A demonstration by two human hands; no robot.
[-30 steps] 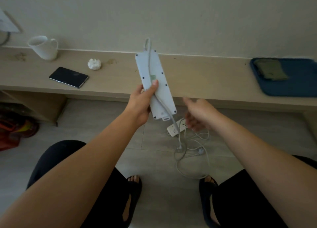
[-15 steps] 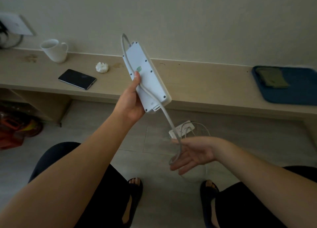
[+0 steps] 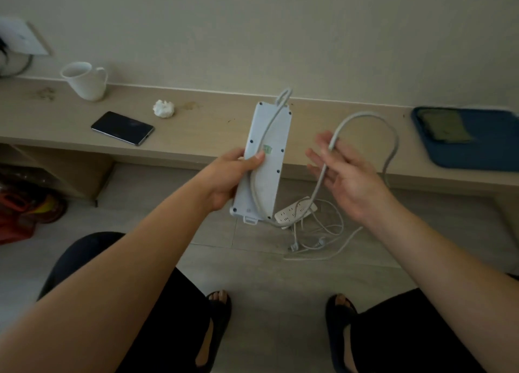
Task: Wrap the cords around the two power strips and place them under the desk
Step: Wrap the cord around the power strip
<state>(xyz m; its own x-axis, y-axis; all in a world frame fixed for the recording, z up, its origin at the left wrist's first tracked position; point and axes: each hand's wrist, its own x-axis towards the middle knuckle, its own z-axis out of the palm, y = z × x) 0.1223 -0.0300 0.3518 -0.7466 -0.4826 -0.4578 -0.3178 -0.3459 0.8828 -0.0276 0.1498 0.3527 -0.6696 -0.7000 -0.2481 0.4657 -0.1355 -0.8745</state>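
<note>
The larger power strip (image 3: 265,162) stands nearly upright in the air in front of the worktop (image 3: 213,125), its screwed back facing the person. The left hand (image 3: 227,176) holds it at mid-length, its grip closed on the strip with the thumb pressing the cord (image 3: 362,117) flat against the back. From the strip's top end the cord runs down the back, turns under the bottom end and rises to the right of the strip, where it lies across the loosely spread fingers (image 3: 323,148) of the right hand (image 3: 345,173); that grip is wide, cradling the cord rather than pinching it. Beyond the fingers the cord arches up and drops away to the right.

The first lengthwise turn looks about laid. To do the next well, I'd say the right hand should close lightly, carry the slack over the strip's top end and keep steady tension while the left thumb pins each pass, so the turns sit side by side.

Below the strip, on the floor (image 3: 252,274), lies the second power strip (image 3: 295,211) with its tangled cord (image 3: 323,240), untouched. There is free air right of the strip for swinging the loop. A phone (image 3: 122,127), a crumpled tissue (image 3: 163,109) and a mug (image 3: 85,80) sit well to the strip's left, and a blue tray (image 3: 466,139) well to its right. The trailing cord could catch the worktop's front edge.
</note>
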